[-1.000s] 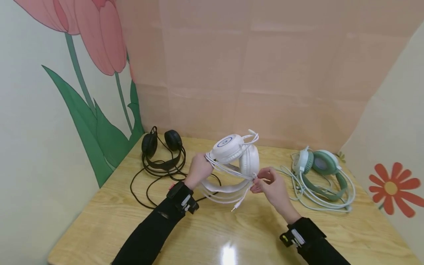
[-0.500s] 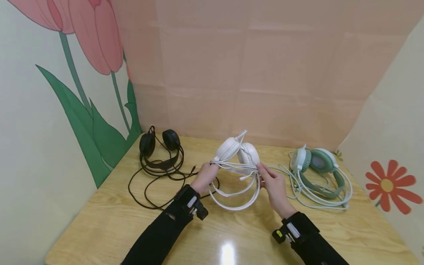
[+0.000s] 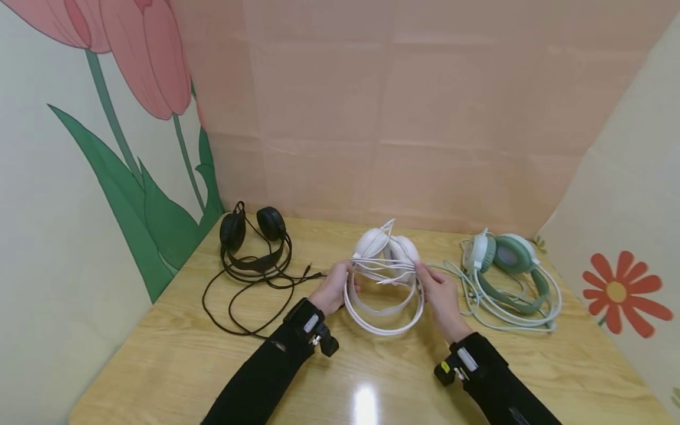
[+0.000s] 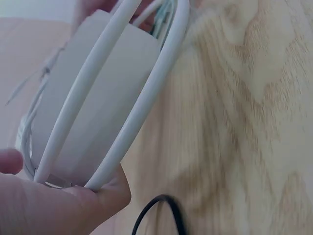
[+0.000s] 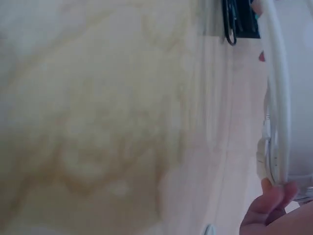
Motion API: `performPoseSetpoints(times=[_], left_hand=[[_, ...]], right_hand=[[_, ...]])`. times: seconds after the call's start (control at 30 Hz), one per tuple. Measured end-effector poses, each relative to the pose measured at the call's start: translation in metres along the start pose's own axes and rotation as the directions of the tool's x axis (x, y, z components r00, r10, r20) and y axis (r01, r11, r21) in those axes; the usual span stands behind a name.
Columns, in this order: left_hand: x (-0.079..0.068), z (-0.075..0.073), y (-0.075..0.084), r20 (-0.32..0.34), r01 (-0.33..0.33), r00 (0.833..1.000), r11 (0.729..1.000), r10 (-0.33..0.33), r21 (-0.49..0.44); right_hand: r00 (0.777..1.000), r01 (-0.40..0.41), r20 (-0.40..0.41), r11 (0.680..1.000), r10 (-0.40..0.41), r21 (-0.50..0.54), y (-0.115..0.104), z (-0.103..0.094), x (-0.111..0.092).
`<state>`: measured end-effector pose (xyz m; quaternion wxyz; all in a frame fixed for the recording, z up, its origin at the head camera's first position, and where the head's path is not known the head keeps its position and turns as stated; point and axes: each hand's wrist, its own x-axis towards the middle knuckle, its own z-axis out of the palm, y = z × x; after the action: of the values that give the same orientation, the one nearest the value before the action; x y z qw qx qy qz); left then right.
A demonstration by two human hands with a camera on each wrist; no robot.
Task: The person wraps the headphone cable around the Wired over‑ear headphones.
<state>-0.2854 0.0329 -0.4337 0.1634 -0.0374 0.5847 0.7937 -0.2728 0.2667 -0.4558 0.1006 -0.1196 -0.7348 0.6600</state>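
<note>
White headphones (image 3: 385, 332) are held up between both hands in the middle of the head view, ear cups at the top and headband curving below. Their white cable (image 3: 379, 264) runs in several strands across the front of the cups. My left hand (image 3: 333, 289) grips the left side, and in the left wrist view its thumb and fingers close round the end of the headband (image 4: 90, 98). On the other side, my right hand (image 3: 442, 300) pinches the frame near the right cup. The right wrist view shows fingertips (image 5: 271, 201) at the base of the white band (image 5: 279, 98).
Black headphones (image 3: 232, 232) with a loosely looped black cable (image 3: 207, 307) lie at the back left of the wooden table (image 3: 223, 378). Green and white headphones (image 3: 512, 255) with a coiled pale cable lie at the right. A pink-covered wall (image 3: 382, 118) stands behind.
The white headphones have turned upright, with both cups now side by side. My right hand has shifted up along the frame. The hanging plug end has moved up to the cable strands.
</note>
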Motion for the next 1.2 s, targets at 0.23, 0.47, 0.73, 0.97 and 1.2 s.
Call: performPoseSetpoints(times=[0.23, 0.47, 0.73, 0.97, 1.2], left_hand=[[0.013, 0.007, -0.015, 0.006, -0.082, 0.997, 0.99, 0.082, 0.111], [0.022, 0.019, -0.028, -0.034, -0.125, 0.989, 0.931, 0.145, 0.343], [0.028, 0.023, -0.02, -0.074, -0.11, 0.955, 0.578, 0.286, 0.808], [0.041, 0.022, -0.018, -0.041, -0.125, 0.962, 0.565, 0.271, 0.816], [0.047, 0.018, -0.011, -0.037, -0.128, 0.95, 0.494, 0.31, 0.86]], right_hand=[[1.0, 0.02, 0.024, 0.975, -0.015, -0.22, 0.005, -0.007, 0.012], [0.998, 0.009, 0.062, 0.954, 0.01, -0.299, 0.009, -0.017, 0.022], [0.995, 0.082, 0.083, 0.92, -0.054, -0.383, 0.004, -0.02, 0.033], [0.993, 0.107, 0.1, 0.872, -0.067, -0.477, 0.001, -0.025, 0.043], [0.986, 0.163, 0.111, 0.836, -0.123, -0.524, -0.002, -0.02, 0.058]])
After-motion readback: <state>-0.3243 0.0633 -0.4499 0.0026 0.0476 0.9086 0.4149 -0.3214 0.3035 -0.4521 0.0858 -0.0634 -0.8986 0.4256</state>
